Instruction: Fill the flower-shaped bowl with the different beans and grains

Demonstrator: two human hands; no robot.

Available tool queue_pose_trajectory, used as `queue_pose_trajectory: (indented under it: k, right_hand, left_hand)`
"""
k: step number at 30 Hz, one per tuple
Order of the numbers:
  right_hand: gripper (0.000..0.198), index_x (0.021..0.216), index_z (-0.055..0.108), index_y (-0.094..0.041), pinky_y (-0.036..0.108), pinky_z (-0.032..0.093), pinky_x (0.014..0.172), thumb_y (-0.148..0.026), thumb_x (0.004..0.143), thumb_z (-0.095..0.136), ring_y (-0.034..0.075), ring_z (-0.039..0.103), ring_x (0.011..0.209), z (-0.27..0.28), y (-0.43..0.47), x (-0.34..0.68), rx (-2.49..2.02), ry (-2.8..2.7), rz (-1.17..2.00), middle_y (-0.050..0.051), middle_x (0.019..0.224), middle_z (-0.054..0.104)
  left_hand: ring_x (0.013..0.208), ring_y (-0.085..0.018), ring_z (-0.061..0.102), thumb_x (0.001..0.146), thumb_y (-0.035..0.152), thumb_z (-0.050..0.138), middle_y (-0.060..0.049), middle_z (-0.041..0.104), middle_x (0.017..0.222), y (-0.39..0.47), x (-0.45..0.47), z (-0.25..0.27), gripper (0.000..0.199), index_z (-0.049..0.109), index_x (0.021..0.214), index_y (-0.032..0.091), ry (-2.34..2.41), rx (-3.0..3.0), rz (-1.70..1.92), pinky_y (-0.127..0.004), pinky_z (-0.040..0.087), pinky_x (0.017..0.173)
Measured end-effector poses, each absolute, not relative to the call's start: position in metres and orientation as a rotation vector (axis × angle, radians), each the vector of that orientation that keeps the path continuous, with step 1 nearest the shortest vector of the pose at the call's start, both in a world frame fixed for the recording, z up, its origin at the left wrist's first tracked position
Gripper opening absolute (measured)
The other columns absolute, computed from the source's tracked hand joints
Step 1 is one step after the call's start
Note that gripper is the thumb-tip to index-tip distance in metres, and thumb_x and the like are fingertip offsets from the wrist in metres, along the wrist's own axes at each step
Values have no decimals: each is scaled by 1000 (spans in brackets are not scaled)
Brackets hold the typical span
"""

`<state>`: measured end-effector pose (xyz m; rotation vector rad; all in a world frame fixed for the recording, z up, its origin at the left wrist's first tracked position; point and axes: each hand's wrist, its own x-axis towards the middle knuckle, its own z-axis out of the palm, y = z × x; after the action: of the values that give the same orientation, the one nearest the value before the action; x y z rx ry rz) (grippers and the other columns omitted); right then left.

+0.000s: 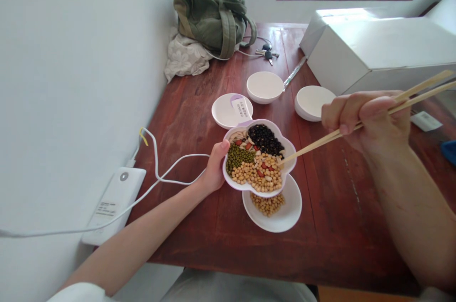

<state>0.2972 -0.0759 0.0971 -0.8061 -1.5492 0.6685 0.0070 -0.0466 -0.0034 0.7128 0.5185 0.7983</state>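
Observation:
My left hand (215,165) grips the left rim of a flower-shaped dish (291,169), held tilted above a white bowl (295,207). In the dish lie black beans (265,139), green mung beans (239,158), yellow soybeans (245,173), and some red and pale pieces. Soybeans (267,204) also sit in the bowl below, which the dish partly hides. Pinched in my right hand (370,114) is a pair of chopsticks (317,144); their tips touch the soybeans at the dish's right side. Whether the tips hold a bean, I cannot tell.
Behind the dish stand three white bowls: one at the left (228,111) with a printed label (242,109), one in the middle (265,87), one at right (313,102). A white box (384,45), green bag (213,12), keys (269,54) and a cabled power bank (117,197) surround them.

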Motion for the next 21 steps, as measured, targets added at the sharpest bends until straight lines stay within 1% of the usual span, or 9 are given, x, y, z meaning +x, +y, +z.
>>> queue_pose_trajectory:
  k: [3,6,9,14,18,21]
  right_hand:
    - [66,55,62,-21,33,34,47,-67,102,69,18,53,46,99,-77,298,-839,-1554,632,3,48,51]
    - [64,58,64,-20,34,37,47,-64,105,66,17,51,45,100,-78,301,-840,-1620,636,2,49,50]
    - [63,60,64,-20,34,37,46,-62,108,63,16,50,45,99,-80,302,-819,-1660,657,1,49,48]
    - [59,63,66,-21,35,40,48,-61,106,67,17,52,45,94,-81,304,-859,-1632,720,1,50,52]
    - [57,65,69,-20,35,37,46,-59,107,66,16,52,45,92,-82,303,-851,-1599,751,1,52,54]
    - [57,66,70,-19,34,38,46,-58,107,66,16,54,46,93,-83,299,-849,-1619,749,2,53,56]
  left_hand:
    - [143,-48,68,86,73,80,-15,86,129,-46,7,-5,70,82,128,18,515,701,794,-66,54,123]
    - [143,-49,68,86,74,80,-16,86,128,-46,7,-5,71,82,128,17,516,703,784,-66,54,123]
    - [141,-49,70,85,75,81,-16,86,127,-46,6,-5,70,82,126,18,516,705,781,-66,54,122]
    - [143,-49,68,86,74,80,-16,85,130,-47,7,-3,70,82,126,18,514,710,787,-66,54,123]
    - [145,-49,67,86,75,81,-16,86,129,-47,7,-2,70,82,126,17,510,717,796,-66,53,124]
    - [143,-49,68,85,76,81,-16,86,128,-47,7,-2,70,83,124,17,506,727,799,-65,53,123]
